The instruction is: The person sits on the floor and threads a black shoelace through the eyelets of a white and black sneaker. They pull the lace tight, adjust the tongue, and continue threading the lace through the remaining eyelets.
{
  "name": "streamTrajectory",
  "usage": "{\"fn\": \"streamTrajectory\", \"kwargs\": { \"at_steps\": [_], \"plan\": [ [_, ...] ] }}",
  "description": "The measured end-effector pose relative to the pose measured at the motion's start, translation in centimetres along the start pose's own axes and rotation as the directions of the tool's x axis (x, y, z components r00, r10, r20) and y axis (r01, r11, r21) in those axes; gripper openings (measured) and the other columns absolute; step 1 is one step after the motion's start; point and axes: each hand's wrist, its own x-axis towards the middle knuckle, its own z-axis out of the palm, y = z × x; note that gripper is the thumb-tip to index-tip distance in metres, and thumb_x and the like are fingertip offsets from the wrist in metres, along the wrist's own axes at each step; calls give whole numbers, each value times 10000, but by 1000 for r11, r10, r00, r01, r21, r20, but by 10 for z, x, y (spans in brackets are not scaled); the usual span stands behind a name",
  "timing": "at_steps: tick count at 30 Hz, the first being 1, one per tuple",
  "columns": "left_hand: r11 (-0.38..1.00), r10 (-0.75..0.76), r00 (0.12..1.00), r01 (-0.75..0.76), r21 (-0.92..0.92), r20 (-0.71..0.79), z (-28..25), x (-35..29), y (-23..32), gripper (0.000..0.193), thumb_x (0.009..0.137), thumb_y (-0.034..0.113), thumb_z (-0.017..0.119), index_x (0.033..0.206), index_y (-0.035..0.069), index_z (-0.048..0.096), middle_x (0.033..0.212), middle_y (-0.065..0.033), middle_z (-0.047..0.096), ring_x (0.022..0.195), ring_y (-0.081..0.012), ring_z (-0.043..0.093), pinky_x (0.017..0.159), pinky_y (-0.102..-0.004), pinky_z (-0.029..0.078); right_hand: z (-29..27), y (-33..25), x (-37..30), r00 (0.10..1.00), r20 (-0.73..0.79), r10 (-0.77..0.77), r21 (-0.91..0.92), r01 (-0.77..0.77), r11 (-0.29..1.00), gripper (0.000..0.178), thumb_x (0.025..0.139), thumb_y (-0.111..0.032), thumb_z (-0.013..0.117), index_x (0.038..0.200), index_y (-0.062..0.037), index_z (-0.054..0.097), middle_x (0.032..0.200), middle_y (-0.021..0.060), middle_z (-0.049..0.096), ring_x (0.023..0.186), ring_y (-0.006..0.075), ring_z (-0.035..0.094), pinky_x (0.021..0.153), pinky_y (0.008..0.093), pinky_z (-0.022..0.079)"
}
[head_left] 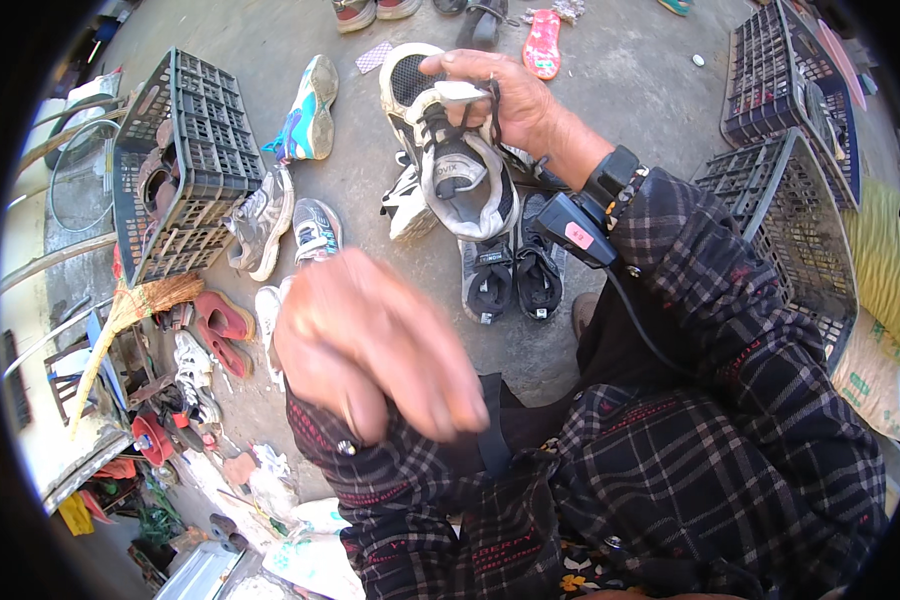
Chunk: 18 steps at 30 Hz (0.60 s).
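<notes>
Past the middle of the head view, my right hand (505, 95) is closed at the laces of a white and black sneaker (470, 190). Its opening faces me, and a dark lace hangs beside the fingers. What the fingertips press on is partly hidden. My left hand (370, 340) is nearer to me, over my lap, with bent fingers smeared by motion; whether it holds anything does not show. Beyond the held sneaker lies a white shoe with a dark mesh toe (407, 80). A pair of dark grey shoes (513, 275) stands just below it on the concrete floor.
A black plastic crate (205, 130) with shoes stands left; more crates (770, 200) are at right. Around me lie a blue and white sneaker (310, 110), grey sneakers (267, 220), red shoes (220, 330) and a pink insole (541, 45). A straw broom (150, 297) leans at left.
</notes>
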Motion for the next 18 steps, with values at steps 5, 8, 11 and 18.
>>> {"fn": "streamTrajectory", "kwargs": {
  "at_steps": [5, 8, 11, 18],
  "plan": [
    [591, 159, 354, 713, 376, -922, -33, -6, -38, 183, 782, 124, 641, 904, -10, 614, 704, -14, 597, 617, -56, 535, 567, -204, 449, 10, -1, -3, 996, 87, -11, 58, 6, 998, 232, 824, -198, 549, 950, -19, 625, 715, 17, 596, 498, 33, 471, 389, 147, 323],
    [509, 272, 428, 696, 507, -862, -46, -5, -70, 207, 734, 123, 680, 891, 9, 609, 659, 5, 580, 563, -44, 501, 534, -195, 434, 17, 5, -6, 989, 148, -14, -28, 18, 999, 288, 837, -211, 570, 1013, 17, 588, 740, 8, 574, 617, 79, 545, 569, 203, 444],
    [398, 413, 460, 685, 610, -786, -50, -5, -84, 200, 708, 105, 697, 854, 16, 595, 614, -23, 578, 518, -73, 517, 516, -225, 436, 22, 8, -7, 988, 145, -47, -157, 70, 985, 247, 842, -195, 574, 990, 1, 604, 847, 47, 621, 728, 102, 607, 683, 216, 500],
    [388, 509, 431, 658, 645, -745, -53, -4, -89, 209, 729, 109, 665, 889, 7, 578, 672, -75, 621, 561, -131, 578, 537, -260, 455, 26, 6, -12, 984, 81, -159, -385, 178, 906, 212, 825, -207, 591, 929, -32, 649, 714, -18, 575, 571, 30, 490, 463, 174, 390]
  ]
}}
